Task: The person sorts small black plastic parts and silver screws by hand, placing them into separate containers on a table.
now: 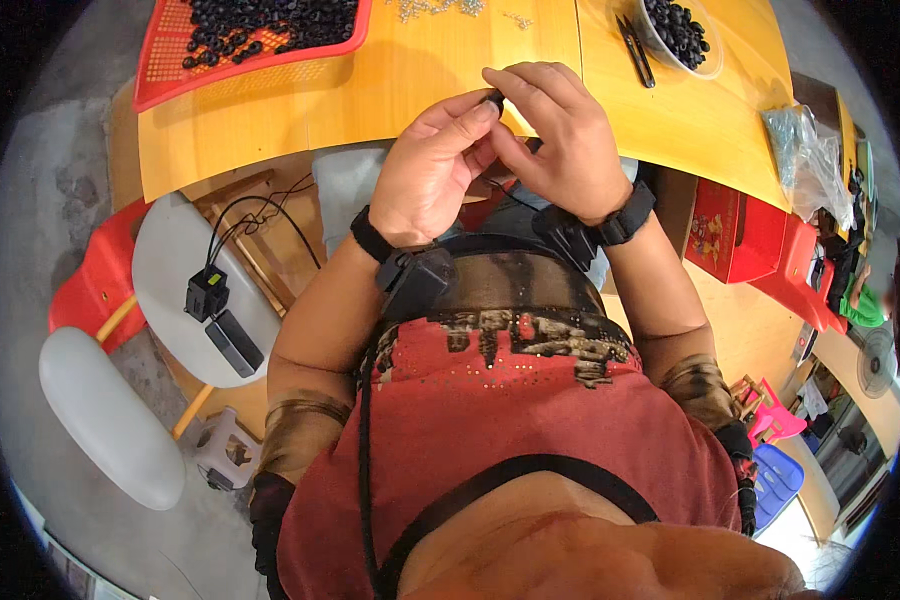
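Head view: left grip (428, 168) pinches black part (496, 99) at one o'clock; right grip (568, 132), hold unclear; counter (400, 80) edge at ten, bare just beyond

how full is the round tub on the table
Not empty: small black parts lie heaped in the round tub; the exact level I cannot tell.
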`<state>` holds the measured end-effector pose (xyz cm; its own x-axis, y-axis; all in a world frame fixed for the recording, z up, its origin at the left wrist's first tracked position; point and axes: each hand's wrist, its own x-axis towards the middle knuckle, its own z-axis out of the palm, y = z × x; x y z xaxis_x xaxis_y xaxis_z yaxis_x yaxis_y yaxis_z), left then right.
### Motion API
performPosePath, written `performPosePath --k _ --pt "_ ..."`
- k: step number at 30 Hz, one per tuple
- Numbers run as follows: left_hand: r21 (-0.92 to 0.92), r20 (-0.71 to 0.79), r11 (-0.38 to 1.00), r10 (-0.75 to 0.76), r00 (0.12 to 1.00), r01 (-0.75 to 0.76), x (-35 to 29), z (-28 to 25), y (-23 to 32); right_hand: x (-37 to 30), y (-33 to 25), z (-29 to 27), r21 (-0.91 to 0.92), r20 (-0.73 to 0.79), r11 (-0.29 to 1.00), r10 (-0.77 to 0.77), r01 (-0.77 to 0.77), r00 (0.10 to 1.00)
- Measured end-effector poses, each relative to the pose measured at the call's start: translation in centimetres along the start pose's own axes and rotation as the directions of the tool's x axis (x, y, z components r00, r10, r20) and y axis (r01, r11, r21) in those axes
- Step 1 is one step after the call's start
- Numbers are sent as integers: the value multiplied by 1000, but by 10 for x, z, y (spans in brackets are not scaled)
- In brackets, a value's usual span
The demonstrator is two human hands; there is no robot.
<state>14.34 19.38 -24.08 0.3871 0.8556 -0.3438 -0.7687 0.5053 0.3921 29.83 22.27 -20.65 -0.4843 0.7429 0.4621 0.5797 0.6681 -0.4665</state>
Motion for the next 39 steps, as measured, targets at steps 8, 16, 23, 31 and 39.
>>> performPosePath --k 8,16,23,31,39 --pt "60 0 998 -11 1000 11 -1 1 -4 3 -1 0 -273 150 958 -48 88 988" --pt "363 -24 932 15 1000 -5 -3 -2 -6 -4 13 -6 -238 327 952 -106 191 939" --pt "693 -58 719 119 991 -45 -9 9 -6 -7 15 -10 -209 371 941 -175 266 912" --pt "678 -52 734 109 993 -44 -14 6 -8 -15 9 -10 -171 425 950 -167 260 889" --pt "755 -48 654 140 989 -55 -13 13 -3 -11 10 -7 -301 364 914 -154 272 919"
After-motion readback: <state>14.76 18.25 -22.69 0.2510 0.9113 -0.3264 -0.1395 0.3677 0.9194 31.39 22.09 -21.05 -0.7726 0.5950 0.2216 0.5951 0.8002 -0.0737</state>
